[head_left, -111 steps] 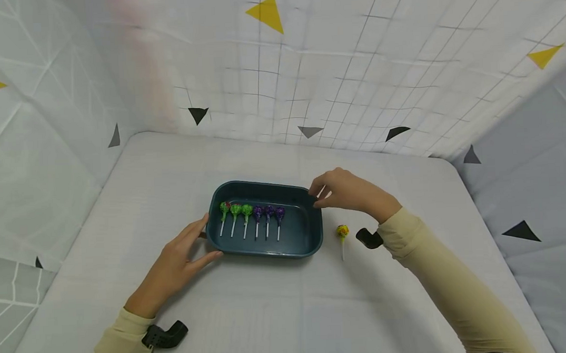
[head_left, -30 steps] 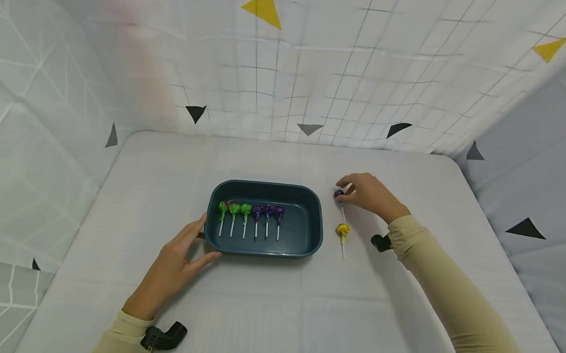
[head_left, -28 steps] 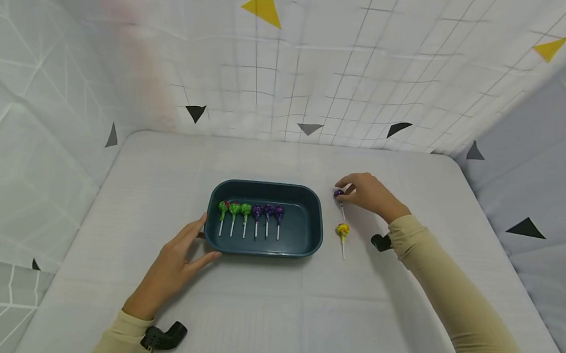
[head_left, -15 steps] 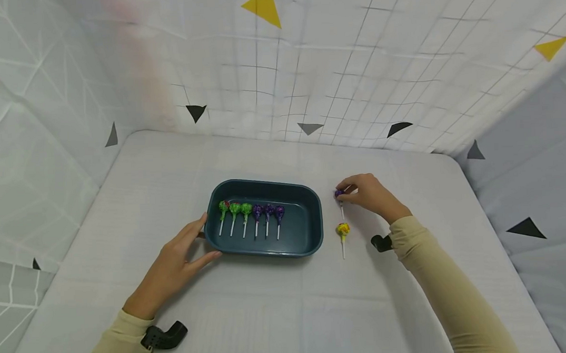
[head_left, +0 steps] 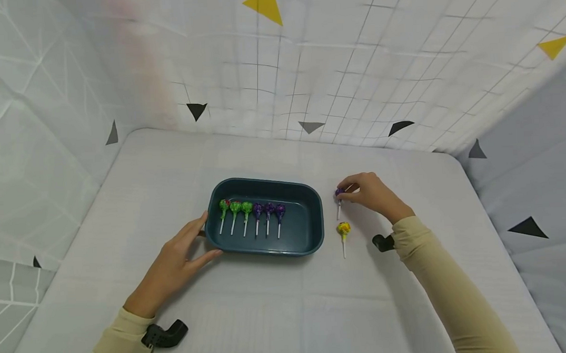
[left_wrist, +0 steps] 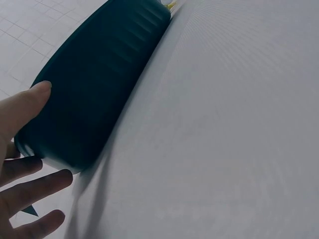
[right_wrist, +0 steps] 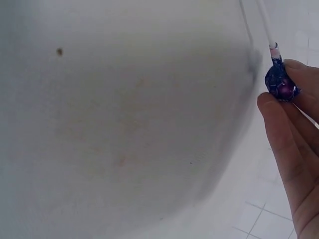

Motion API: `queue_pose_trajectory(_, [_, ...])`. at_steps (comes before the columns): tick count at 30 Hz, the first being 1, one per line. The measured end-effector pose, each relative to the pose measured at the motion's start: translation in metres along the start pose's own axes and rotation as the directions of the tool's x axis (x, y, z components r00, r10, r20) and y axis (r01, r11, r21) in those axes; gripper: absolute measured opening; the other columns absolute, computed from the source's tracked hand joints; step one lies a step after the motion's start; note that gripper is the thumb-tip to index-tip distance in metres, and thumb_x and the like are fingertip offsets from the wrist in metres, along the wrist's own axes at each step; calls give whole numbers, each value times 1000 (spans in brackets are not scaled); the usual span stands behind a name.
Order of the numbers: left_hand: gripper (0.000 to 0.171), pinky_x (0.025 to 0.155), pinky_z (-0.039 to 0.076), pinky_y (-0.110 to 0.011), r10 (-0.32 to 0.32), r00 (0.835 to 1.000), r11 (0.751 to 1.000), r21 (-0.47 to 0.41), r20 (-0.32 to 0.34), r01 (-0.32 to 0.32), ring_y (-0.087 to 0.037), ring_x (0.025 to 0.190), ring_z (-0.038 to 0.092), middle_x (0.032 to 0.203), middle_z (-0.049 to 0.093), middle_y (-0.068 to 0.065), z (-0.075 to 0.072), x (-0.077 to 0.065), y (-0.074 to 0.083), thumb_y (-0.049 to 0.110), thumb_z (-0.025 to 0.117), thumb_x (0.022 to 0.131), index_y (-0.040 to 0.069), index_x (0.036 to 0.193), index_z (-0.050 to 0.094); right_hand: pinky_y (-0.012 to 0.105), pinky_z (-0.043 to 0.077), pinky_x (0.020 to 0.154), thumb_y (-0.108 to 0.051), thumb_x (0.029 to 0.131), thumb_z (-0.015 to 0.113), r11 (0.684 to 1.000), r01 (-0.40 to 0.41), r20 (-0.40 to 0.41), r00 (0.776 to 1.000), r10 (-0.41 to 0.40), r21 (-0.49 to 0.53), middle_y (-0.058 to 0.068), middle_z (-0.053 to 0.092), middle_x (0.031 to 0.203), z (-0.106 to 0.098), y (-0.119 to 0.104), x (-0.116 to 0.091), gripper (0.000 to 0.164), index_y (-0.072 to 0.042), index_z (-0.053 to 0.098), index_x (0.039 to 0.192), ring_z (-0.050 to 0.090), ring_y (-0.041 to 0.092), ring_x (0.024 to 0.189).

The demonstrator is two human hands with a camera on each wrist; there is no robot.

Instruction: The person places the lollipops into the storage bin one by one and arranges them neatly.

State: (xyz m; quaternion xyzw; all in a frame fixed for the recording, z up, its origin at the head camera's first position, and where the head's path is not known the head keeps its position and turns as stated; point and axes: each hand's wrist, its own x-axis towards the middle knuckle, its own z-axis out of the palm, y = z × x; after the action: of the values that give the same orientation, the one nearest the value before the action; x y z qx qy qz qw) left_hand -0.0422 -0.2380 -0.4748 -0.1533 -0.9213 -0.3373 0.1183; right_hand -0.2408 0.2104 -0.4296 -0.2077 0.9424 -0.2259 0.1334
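My right hand is to the right of the dark teal tray, pinching the wrapped head of a purple lollipop between thumb and fingertips. In the head view, the lollipop's white stick points toward the front of the table. A yellow lollipop lies just in front of it. My left hand rests against the tray's left end; in the left wrist view the thumb touches near the rim and the other fingers spread loosely. Inside the tray, green lollipops and purple lollipops lie in one row.
The tray stands on a white-covered table. White sheets with grid lines and black, grey and yellow triangles hang behind it and at both sides. The tray's right part, beside the row, shows bare floor.
My right hand has moved from the tray's right rim to the table beside it, where it pinches a purple lollipop. Lately that lollipop's stick has swung slightly left. My left hand stays put.
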Motion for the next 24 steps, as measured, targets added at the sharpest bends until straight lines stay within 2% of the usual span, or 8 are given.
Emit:
queue_pose_trajectory(12, [96,107,51,-53,10,1000,1000,4,-4,-9,-34,139,56,154,53,-13,0,-1,1,27,88,84,11,162,34,48,63,89,-21,93,79,999,11,-4,1000,-10,34,9,78,114,-8,-10,-7,27,-9,77,117,73,28,107])
queue_pose_trajectory(24, [95,107,51,-53,0,1000,1000,3,0,0,-34,139,56,155,52,-12,-1,-1,1,27,87,85,12,162,34,48,62,90,-20,93,79,994,80,-19,997,-79,71,6,79,112,-15,-25,-15,24,-11,77,116,75,26,106])
